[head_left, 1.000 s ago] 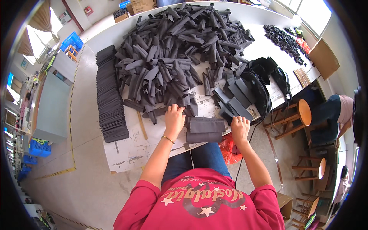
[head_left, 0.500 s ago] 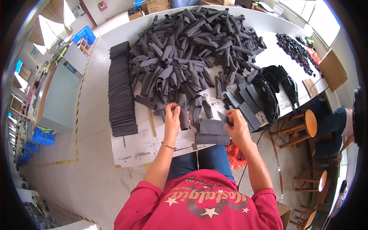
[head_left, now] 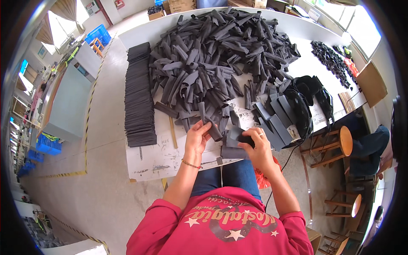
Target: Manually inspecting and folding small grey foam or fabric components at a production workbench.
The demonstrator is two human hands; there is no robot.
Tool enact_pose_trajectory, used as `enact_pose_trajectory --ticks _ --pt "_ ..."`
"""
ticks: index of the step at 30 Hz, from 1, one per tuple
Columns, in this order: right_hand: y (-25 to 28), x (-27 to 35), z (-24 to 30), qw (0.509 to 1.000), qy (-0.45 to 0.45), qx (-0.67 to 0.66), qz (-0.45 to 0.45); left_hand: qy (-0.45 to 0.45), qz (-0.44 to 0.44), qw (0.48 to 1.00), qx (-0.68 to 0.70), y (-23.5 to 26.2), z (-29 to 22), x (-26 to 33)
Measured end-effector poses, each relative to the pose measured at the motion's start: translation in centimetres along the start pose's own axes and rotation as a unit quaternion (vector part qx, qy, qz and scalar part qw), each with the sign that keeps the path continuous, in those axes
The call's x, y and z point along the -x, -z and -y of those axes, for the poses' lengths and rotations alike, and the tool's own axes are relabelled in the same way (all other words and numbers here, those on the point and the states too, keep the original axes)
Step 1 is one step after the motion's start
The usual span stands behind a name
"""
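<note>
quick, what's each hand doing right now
Left hand: closed on a curled dark strip.
Right hand: closed on a dark flat piece.

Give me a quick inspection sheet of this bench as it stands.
Surface: white table, scuffed and marked.
Job's things: left hand holds a curled dark foam piece; right hand holds a flat dark piece.
Clutter: big heap of curled pieces; flat stack; black straps.
Grip: both hands closed on pieces.
Cables: black cord hangs off the table edge.
Surroundings: wooden stools; blue crates.
</note>
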State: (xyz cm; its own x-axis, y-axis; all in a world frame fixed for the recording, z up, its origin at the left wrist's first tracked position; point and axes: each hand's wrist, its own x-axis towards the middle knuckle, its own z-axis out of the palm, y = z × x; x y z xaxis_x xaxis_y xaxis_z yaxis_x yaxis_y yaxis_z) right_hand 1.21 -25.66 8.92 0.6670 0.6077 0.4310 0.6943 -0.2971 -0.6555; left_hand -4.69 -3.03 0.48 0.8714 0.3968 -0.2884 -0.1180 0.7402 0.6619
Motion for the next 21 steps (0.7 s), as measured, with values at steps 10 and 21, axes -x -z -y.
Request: enact_pose_trajectory --ticks 10,21 --pt "0.2 0.7 1.1 0.999 -0.003 0.032 -0.003 0.010 0.001 0.995 0.096 -1.5 0.2 0.6" --pt "-3.5 0.1 2.0 0.970 -0.129 -0.205 0.021 -0.039 0.033 0.995 0.090 -5.4 0.9 3.3"
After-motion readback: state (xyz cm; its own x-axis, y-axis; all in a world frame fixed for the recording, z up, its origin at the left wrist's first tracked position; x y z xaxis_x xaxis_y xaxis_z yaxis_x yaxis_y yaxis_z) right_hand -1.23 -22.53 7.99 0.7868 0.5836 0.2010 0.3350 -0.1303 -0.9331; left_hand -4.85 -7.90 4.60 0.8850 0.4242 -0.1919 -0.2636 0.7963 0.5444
